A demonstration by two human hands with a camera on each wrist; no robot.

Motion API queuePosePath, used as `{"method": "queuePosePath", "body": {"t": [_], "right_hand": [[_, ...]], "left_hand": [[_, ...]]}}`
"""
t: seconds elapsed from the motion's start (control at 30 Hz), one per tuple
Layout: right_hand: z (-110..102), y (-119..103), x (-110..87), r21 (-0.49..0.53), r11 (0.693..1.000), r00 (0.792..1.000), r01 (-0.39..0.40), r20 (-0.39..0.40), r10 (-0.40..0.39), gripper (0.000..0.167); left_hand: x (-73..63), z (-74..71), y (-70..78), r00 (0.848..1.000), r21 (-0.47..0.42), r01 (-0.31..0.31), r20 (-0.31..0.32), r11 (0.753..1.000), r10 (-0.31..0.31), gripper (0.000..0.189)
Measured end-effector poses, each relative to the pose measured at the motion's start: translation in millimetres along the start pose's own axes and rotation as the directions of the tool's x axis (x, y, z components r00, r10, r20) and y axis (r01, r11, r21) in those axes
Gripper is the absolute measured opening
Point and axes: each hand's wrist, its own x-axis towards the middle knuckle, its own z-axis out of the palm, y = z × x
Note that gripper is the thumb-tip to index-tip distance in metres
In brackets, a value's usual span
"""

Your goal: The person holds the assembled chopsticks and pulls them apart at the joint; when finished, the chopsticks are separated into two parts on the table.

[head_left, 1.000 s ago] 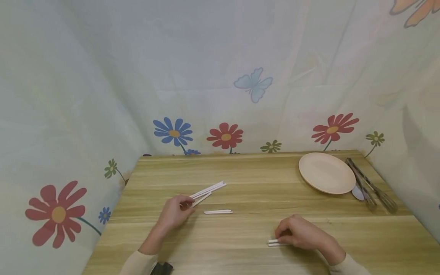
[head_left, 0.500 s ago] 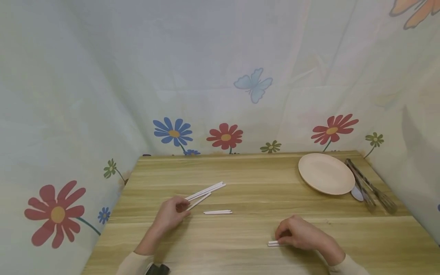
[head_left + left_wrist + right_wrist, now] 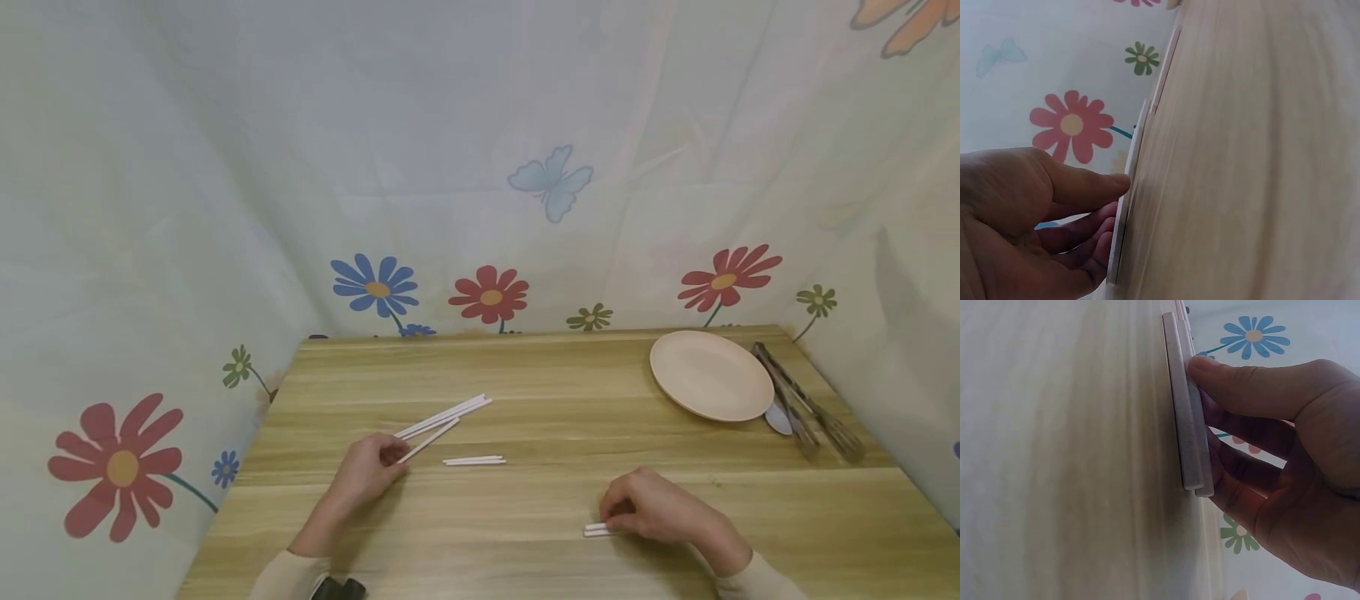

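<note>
My left hand [image 3: 365, 468] is at the near end of a thin white stick [image 3: 429, 440], thumb and fingers apart around that end. In the left wrist view the thumb tip is beside the stick [image 3: 1124, 212]. Just beyond it lie longer white sticks [image 3: 444, 417], side by side and slanted. My right hand [image 3: 655, 507] pinches two short white sticks [image 3: 596, 530] at the table surface. In the right wrist view the thumb is against one side of this pair [image 3: 1184, 412], while the fingers curl behind it. Their far ends are hidden in the head view.
Another short pair of white sticks [image 3: 474, 460] lies between the hands. At the back right are a pale round plate [image 3: 708, 375], a spoon [image 3: 777, 419] partly tucked beside it, and long-handled forks [image 3: 840, 437]. A flowered curtain [image 3: 555, 100] surrounds the wooden table [image 3: 540, 367].
The left hand has slid down and left along the slanted sticks, exposing more of their near ends. Those sticks stay almost where they were. The right hand and its pair look unmoved.
</note>
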Motion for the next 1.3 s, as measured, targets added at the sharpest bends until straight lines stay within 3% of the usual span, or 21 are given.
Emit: {"method": "queuePosePath", "body": {"t": [0.2, 0.8, 1.3], "right_hand": [[0.3, 0.6, 1.1, -0.010, 0.999, 0.999, 0.030, -0.013, -0.030, 0.010], [-3.2, -1.7, 2.3, 0.014, 1.000, 0.999, -0.017, 0.039, 0.017, 0.008], [-10.1, -1.6, 3.9, 0.049, 0.998, 0.998, -0.036, 0.060, 0.033, 0.008]], "left_hand": [[-0.4, -0.1, 0.5, 1.000, 0.033, -0.002, -0.001, 0.999, 0.002, 0.018], [1.2, 1.2, -2.1, 1.000, 0.102, -0.002, 0.010, 0.995, 0.001, 0.015], [4.7, -4.0, 10.6, 0.999, 0.110, -0.045, -0.009, 0.993, 0.046, 0.014]]}}
